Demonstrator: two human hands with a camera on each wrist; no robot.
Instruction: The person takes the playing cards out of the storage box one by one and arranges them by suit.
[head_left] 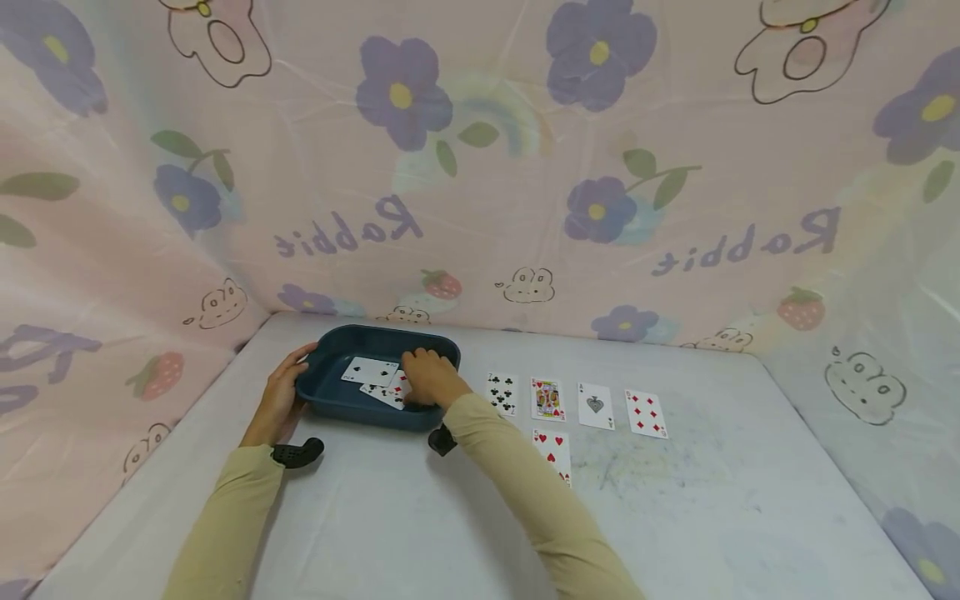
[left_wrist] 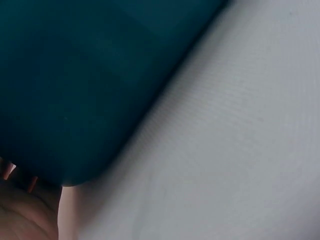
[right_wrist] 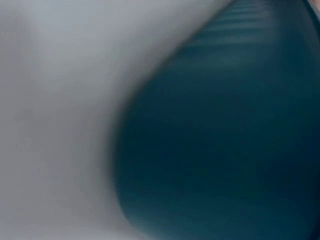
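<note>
A dark blue tray (head_left: 337, 408) sits at the back left of the table. My left hand (head_left: 279, 398) holds its left end, fingers against the rim; in the left wrist view, part of that hand (left_wrist: 25, 212) shows beside the tray's corner. Inside lie several playing cards, among them a black-suited card (head_left: 370, 370) and a red diamond card (head_left: 399, 385), overlapping. My right hand (head_left: 433, 377) reaches over the tray's right part, knuckles up, next to the diamond card. Its fingertips are hidden, so a grip on a card cannot be made out. Only the tray's wall (right_wrist: 215, 150) fills the right wrist view.
Right of the tray, a row holds a club card (head_left: 501, 394), a king of hearts (head_left: 548, 400), an ace of spades (head_left: 596, 406) and a diamond card (head_left: 647, 414). Below it, a hearts card (head_left: 551, 450) is partly covered by my right sleeve. A patterned curtain (head_left: 480, 208) surrounds the table.
</note>
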